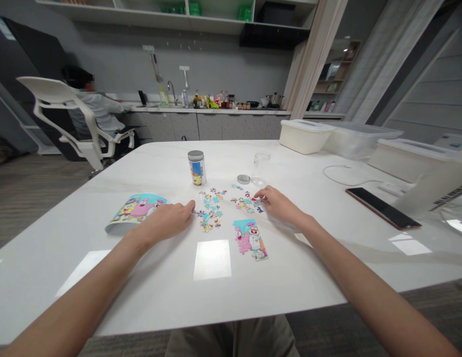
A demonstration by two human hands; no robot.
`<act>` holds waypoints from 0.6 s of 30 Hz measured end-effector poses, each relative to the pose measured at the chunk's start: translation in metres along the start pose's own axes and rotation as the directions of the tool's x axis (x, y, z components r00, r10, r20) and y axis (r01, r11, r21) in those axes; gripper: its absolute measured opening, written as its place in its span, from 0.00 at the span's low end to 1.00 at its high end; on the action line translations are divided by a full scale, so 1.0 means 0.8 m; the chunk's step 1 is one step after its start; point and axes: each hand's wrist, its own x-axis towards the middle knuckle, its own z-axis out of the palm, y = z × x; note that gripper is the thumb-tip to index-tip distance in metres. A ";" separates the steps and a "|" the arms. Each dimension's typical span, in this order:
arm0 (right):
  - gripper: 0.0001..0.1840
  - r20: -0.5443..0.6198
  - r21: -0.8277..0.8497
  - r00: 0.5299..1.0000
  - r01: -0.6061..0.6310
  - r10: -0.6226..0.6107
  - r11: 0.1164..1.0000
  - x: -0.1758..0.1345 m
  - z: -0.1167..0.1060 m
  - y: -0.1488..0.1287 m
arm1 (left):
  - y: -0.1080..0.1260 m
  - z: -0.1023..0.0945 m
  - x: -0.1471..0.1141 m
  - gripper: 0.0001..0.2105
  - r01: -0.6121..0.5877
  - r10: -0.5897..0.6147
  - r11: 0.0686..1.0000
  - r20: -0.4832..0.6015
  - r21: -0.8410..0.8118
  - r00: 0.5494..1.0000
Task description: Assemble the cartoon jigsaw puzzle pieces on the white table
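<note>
Loose jigsaw puzzle pieces lie in two groups on the white table: a left group (209,214) and a right group (248,203). Beside the left group is my left hand (170,219), its fingers curled together; whatever they may hold is hidden. My right hand (278,204) reaches over the edge of the right group, fingers apart and tips at the pieces. Nearer to me lies a joined puzzle section (250,240) showing a pink starfish and a figure in a white coat. A curved picture sheet (136,209) with cartoon characters lies partly behind my left wrist.
A lidded jar (197,168) with a cartoon label stands behind the pieces. Right of it are a loose metal lid (243,179) and a clear jar (260,169). A phone (382,207), a cable and storage boxes (305,136) occupy the right. A person (99,111) sits at the far left.
</note>
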 end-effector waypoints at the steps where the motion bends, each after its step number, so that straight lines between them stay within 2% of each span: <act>1: 0.24 0.000 0.018 1.000 -0.005 0.005 1.000 0.000 0.000 -0.001 | 0.000 0.000 0.000 0.15 0.001 -0.001 1.000 0.003 0.003 1.000; 8: 0.18 -0.042 0.047 0.999 -0.020 0.022 0.999 -0.001 0.005 0.003 | 0.000 0.000 0.000 0.15 0.024 -0.024 1.000 0.018 0.002 1.000; 18: 0.23 -0.021 0.069 1.000 -0.011 0.013 0.998 0.002 0.004 0.005 | -0.001 -0.002 -0.001 0.18 0.012 -0.010 0.995 -0.024 0.099 1.000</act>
